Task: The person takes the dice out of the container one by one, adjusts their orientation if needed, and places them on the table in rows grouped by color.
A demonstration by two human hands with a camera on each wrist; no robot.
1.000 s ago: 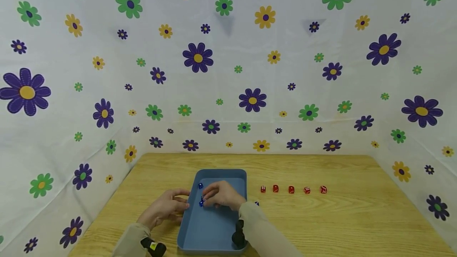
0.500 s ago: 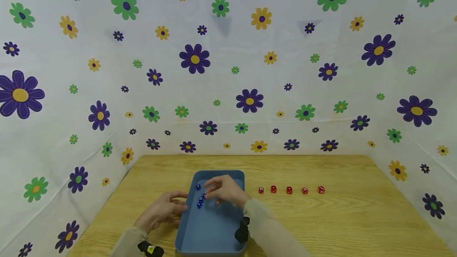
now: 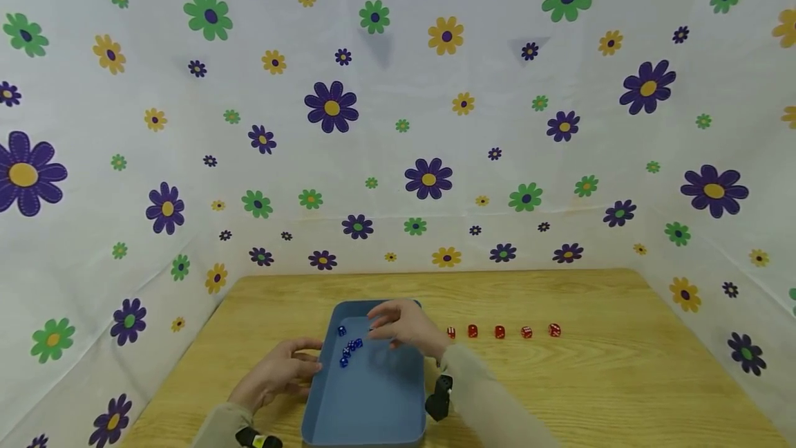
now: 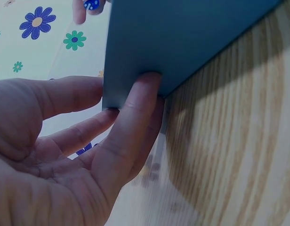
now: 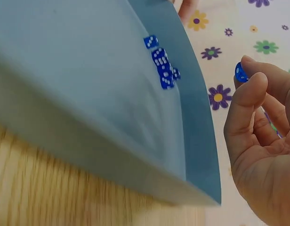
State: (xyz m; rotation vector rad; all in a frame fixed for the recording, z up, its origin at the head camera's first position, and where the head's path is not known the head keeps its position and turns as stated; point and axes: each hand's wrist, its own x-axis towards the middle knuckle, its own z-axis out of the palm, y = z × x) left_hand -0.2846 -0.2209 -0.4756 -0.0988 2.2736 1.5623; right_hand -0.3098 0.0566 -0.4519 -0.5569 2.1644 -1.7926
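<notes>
- Blue translucent-looking plastic die with white pips (image 5: 240,73): pinched between the thumb and a finger of the right hand (image 3: 407,328). In the head view, it is raised over the far part of the tray, apart from the other dice.
- Handling, die: judged very light, rigid and hard to damage. The glossy faces and rounded corners are likely to slip if pressed off-center.
- Hold point, die: grip two opposite flat faces with the finger pads; avoid corners. Light pressure should suffice.
- Blue rectangular plastic-looking tray with rounded corners and low walls (image 3: 385,406): set on the wood-grain desk (image 3: 591,393). The left hand (image 3: 276,372) is not clenched; its extended fingers rest against the outer left wall and rim.
- Handling, tray: judged light and fairly stiff, so a sideways knock could slide it. Steady it at the long wall, as the left hand appears to do.
- Blue plastic dice with white pips (image 3: 351,347): lie on the tray floor near the left wall, most in a close line. Take one from above by its exposed faces; neighbors probably shift easily if brushed.
- Red dice with white pips (image 3: 499,332): stand in a spaced row on the desk, right of the tray; likely equally light.
</notes>
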